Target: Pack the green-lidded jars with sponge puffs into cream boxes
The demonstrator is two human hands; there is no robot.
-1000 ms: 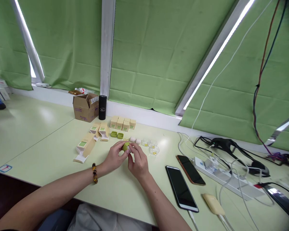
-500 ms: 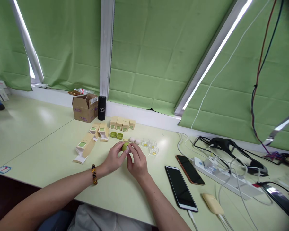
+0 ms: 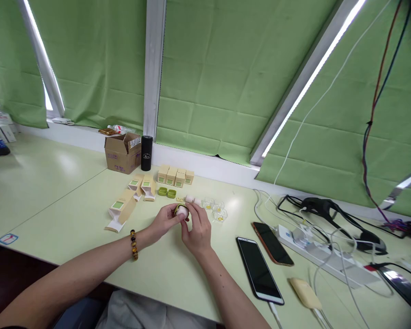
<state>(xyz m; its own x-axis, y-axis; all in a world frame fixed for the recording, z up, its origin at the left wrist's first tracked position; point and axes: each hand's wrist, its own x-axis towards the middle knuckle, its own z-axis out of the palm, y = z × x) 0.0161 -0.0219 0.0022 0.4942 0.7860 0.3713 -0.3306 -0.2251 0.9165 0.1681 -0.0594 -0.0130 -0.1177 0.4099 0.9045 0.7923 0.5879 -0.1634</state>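
My left hand (image 3: 165,222) is closed around a small green square container (image 3: 176,209), held above the table. A whitish-pink rounded piece (image 3: 182,211) sits in its opening, which faces me. My right hand (image 3: 197,228) has its fingers bent against the right side of the container and piece; its fingertips are partly hidden. Just beyond the hands lie similar whitish-pink pieces (image 3: 189,198), tiny yellowish pieces (image 3: 179,199) and two green containers (image 3: 171,194). Right of them are several clear plastic cups (image 3: 220,215) with yellow centres.
Small beige boxes (image 3: 179,179) stand behind; opened beige cartons (image 3: 122,206) are at left. A cardboard box (image 3: 122,157) and black bottle (image 3: 146,154) stand near the wall. Two phones (image 3: 259,269), a yellowish case (image 3: 305,293), a power strip (image 3: 324,258) and cables occupy the right.
The green container has turned in my hands, so its opening and the whitish-pink piece now show instead of its green outside. The whole view has shifted slightly.
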